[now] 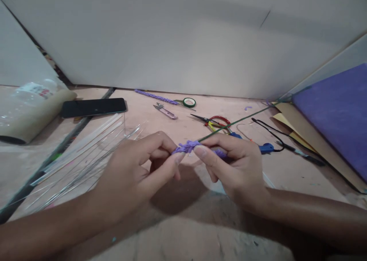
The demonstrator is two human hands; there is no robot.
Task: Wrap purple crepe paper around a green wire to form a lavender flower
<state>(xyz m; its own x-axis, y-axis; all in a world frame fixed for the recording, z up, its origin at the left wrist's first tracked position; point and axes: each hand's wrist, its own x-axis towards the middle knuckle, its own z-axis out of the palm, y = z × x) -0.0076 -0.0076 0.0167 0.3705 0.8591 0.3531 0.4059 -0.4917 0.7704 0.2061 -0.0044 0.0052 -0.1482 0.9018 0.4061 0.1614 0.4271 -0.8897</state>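
Note:
A purple flower spike (187,146) of small petals on a green stem (243,118) is held level between my two hands, above the table. My left hand (143,165) pinches its left end between thumb and fingers. My right hand (232,161) is closed round the part further right, its thumb pressed on the petals. From behind the right hand the stem runs up and right. A similar finished-looking purple spike (156,96) lies at the back, beside a roll of green tape (189,102).
Thread snips (165,111) and red-handled scissors (218,121) lie beyond my hands. Thin wires (94,169), a phone (94,107) and a cardboard tube (34,117) are at left. A blue-handled tool (266,148), brown paper (315,150) and a purple sheet (335,115) are at right. White panels (177,39) stand behind.

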